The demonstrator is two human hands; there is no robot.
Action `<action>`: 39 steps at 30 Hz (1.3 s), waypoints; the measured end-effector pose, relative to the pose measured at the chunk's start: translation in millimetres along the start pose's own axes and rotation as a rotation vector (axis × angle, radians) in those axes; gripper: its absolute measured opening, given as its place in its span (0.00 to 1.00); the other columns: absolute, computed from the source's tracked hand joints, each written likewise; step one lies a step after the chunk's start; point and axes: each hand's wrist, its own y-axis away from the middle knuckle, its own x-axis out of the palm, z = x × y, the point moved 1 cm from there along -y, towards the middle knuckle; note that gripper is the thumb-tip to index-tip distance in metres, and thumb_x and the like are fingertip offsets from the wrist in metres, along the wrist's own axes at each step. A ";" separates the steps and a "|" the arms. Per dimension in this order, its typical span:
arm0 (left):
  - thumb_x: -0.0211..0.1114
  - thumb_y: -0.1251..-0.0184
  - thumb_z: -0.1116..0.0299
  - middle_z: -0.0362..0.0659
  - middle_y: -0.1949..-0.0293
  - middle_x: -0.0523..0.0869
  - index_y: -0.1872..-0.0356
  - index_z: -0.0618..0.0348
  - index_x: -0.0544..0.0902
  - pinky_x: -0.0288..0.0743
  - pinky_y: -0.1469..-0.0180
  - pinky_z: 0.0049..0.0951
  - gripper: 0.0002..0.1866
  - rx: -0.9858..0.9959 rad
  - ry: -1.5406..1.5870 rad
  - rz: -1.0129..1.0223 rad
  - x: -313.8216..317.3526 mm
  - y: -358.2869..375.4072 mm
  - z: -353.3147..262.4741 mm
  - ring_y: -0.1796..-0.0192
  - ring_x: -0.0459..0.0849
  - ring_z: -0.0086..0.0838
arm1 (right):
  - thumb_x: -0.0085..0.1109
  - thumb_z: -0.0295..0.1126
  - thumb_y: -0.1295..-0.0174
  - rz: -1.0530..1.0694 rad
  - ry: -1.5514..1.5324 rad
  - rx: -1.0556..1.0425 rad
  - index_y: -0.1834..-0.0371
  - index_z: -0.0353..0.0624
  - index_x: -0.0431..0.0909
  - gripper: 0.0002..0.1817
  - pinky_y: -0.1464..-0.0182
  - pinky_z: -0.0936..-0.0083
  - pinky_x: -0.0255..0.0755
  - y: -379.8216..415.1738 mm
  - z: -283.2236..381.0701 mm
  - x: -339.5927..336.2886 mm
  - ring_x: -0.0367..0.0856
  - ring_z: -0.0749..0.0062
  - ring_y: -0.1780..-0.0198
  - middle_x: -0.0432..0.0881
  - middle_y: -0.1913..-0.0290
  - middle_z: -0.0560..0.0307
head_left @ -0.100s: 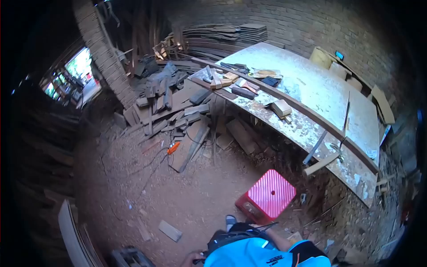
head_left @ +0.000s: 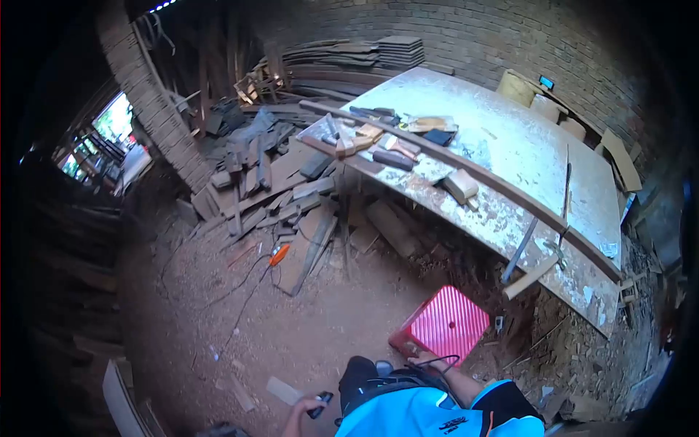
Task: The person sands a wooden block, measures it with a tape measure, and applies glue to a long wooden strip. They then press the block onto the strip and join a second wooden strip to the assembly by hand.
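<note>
My left hand (head_left: 309, 406), low in the view, is closed around a small black object (head_left: 320, 405) whose kind I cannot make out. My right hand (head_left: 422, 358) reaches to the near edge of a red-and-white striped plastic stool (head_left: 453, 320). Its fingers are too small and partly hidden to show whether they grip the stool. A thin black cord or strap (head_left: 450, 358) loops beside that hand and forearm.
A large worn worktable (head_left: 502, 153) carries a long wooden bar (head_left: 473, 167), wood blocks (head_left: 460, 186) and a hammer (head_left: 535, 273). Scrap wood (head_left: 255, 160) is heaped at the left. An orange tool (head_left: 279, 254) with a cable and a loose board (head_left: 284, 390) lie on the floor.
My right hand has come forward to the stool's edge. My left hand has risen further into view, showing the black object. The view has shifted slightly.
</note>
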 end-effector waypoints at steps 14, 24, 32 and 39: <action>0.73 0.66 0.58 0.50 0.50 0.75 0.43 0.53 0.71 0.66 0.45 0.44 0.40 1.198 -1.039 0.214 -165.9 -77.8 -580.1 0.46 0.72 0.46 | 0.71 0.52 0.58 -0.626 -0.186 -0.441 0.39 0.41 0.63 0.45 0.43 0.62 0.68 -67.8 265.3 -212.8 0.73 0.51 0.43 0.74 0.46 0.41; 0.69 0.57 0.61 0.46 0.51 0.74 0.45 0.54 0.71 0.62 0.43 0.43 0.32 2.034 -0.753 -0.032 -187.3 -39.0 -843.7 0.45 0.72 0.40 | 0.68 0.36 0.55 -1.837 0.012 0.311 0.48 0.33 0.71 0.30 0.51 0.62 0.70 26.8 237.8 -385.8 0.76 0.45 0.54 0.78 0.54 0.38; 0.67 0.56 0.67 0.46 0.49 0.73 0.50 0.51 0.76 0.63 0.44 0.44 0.26 1.445 -0.749 -0.623 -362.6 -181.1 -877.9 0.44 0.70 0.42 | 0.63 0.43 0.48 -1.700 0.020 0.626 0.49 0.30 0.70 0.30 0.44 0.59 0.63 -10.9 143.8 -469.3 0.68 0.43 0.45 0.71 0.49 0.36; 0.67 0.55 0.66 0.45 0.48 0.70 0.47 0.45 0.75 0.69 0.49 0.42 0.28 1.310 -0.906 -0.784 -388.1 -191.6 -903.1 0.50 0.70 0.42 | 0.56 0.36 0.39 -2.000 -0.183 0.145 0.43 0.32 0.68 0.24 0.36 0.65 0.56 -22.3 242.4 -518.1 0.66 0.53 0.40 0.70 0.45 0.41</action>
